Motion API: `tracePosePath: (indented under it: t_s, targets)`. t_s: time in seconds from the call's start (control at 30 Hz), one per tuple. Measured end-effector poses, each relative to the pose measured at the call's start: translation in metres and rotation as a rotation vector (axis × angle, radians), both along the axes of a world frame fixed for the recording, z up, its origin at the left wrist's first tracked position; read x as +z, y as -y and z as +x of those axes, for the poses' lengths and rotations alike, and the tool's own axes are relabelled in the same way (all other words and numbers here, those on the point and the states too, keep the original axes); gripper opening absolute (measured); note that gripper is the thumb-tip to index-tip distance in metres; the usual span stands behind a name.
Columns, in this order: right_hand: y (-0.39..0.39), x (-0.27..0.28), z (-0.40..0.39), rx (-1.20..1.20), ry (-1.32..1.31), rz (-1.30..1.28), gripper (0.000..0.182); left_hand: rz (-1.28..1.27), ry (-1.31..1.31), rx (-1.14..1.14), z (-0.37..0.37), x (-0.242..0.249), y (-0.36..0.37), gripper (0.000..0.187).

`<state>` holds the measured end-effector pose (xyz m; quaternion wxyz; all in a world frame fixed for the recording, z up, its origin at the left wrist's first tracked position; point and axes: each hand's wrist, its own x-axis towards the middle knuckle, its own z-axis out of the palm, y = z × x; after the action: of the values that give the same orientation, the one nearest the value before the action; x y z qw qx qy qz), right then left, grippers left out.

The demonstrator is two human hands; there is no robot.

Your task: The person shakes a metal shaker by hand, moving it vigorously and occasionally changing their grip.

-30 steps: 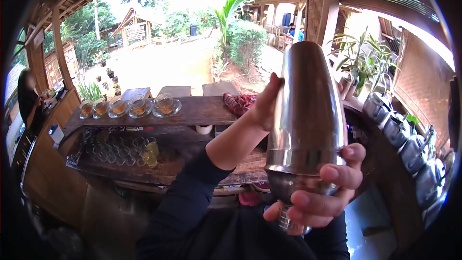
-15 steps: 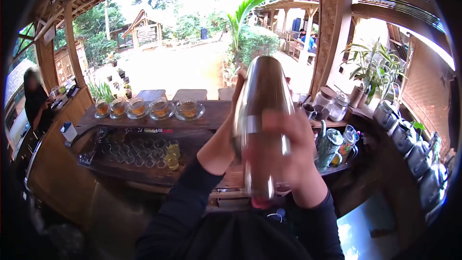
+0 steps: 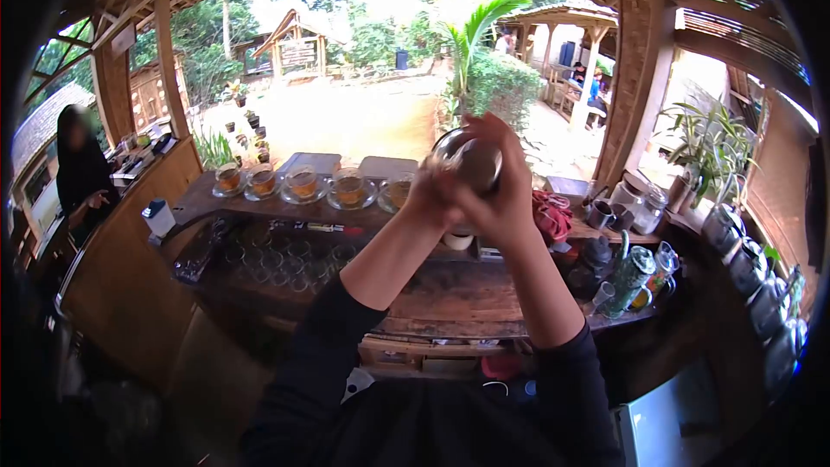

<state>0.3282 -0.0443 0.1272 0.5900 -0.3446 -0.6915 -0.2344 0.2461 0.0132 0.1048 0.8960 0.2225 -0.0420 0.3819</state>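
While raised, both hands clasp shaker

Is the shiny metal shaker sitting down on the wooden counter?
No, both hands, left hand and right hand, hold the metal shaker up in the air above the wooden counter.

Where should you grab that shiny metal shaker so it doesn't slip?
Probably with one hand at each end, coming in from the two sides. The metal shaker is smooth and tipped with one end toward the camera, and the left hand and right hand wrap it that way now.
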Motion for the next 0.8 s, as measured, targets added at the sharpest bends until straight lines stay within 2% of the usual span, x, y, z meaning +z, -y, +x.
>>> tracePosePath:
  t_s: [0.07, 0.13, 0.17, 0.2, 0.23, 0.27, 0.3, 0.33, 0.4, 0.43, 0.47, 0.57, 0.6, 0.67, 0.7, 0.73, 0.77, 0.8]
  targets:
    - [0.018, 0.009, -0.026, 0.112, -0.195, -0.245, 0.065, 0.339, -0.034, 0.167, -0.010, -0.020, -0.021, 0.052]
    - [0.053, 0.014, -0.047, -0.028, 0.400, -0.079, 0.070, 0.084, 0.490, -0.652, -0.040, -0.039, -0.044, 0.053]
    - [0.069, 0.015, -0.060, -0.013, 0.575, 0.058, 0.066, -0.097, 0.365, -0.367, -0.070, -0.012, 0.010, 0.059]
    - [0.076, 0.016, -0.070, 0.001, 0.748, 0.202, 0.061, 0.137, 0.259, -0.543, -0.080, 0.006, 0.002, 0.068]
    - [0.067, 0.015, -0.072, 0.018, 0.746, 0.201, 0.061, 0.275, 0.323, -0.453, -0.084, 0.003, 0.005, 0.071]
    - [0.053, 0.013, -0.070, 0.079, 0.704, 0.203, 0.053, 0.409, 0.381, -0.365, -0.086, -0.001, 0.009, 0.074]
    - [0.036, 0.010, -0.068, 0.137, 0.660, 0.203, 0.045, 0.340, 0.375, -0.400, -0.089, 0.000, 0.004, 0.075]
    - [0.018, 0.008, -0.064, 0.193, 0.618, 0.204, 0.038, 0.293, 0.413, -0.470, -0.081, 0.002, -0.020, 0.066]
    - [-0.027, 0.007, -0.061, 0.299, 0.471, 0.187, 0.034, 1.722, 0.435, 0.261, -0.062, -0.001, -0.105, 0.055]
    - [-0.030, 0.004, -0.072, 0.269, 0.195, 0.050, 0.034, 1.715, 0.430, 0.259, -0.068, -0.005, -0.096, 0.055]
    - [-0.034, 0.006, -0.080, 0.235, -0.074, -0.076, 0.035, 1.403, 0.366, 0.124, -0.078, -0.002, -0.078, 0.056]
    - [0.016, 0.016, -0.084, 0.248, 0.352, 0.207, 0.031, 0.473, 0.155, -0.234, -0.114, 0.013, -0.010, 0.062]
    - [0.014, 0.016, -0.085, 0.248, 0.351, 0.210, 0.031, 0.150, 0.081, -0.336, -0.118, 0.010, 0.000, 0.064]
    - [0.011, 0.014, -0.087, 0.322, 0.549, 0.476, 0.029, 0.513, 0.377, -0.408, -0.111, 0.002, 0.008, 0.072]
    - [0.010, 0.012, -0.087, 0.357, 0.649, 0.604, 0.029, 0.563, 0.498, -0.579, -0.105, -0.005, -0.010, 0.087]
    - [0.010, 0.008, -0.086, 0.391, 0.746, 0.731, 0.028, 0.706, 0.429, -0.119, -0.094, -0.030, -0.056, 0.091]
    - [0.000, 0.001, -0.072, 0.202, 0.674, 0.403, 0.029, 0.886, 0.088, 0.495, -0.083, -0.054, -0.101, 0.095]
    - [-0.021, 0.009, -0.065, 0.342, 0.533, 0.222, 0.034, 0.870, -0.280, 0.908, -0.072, -0.077, -0.144, 0.100]
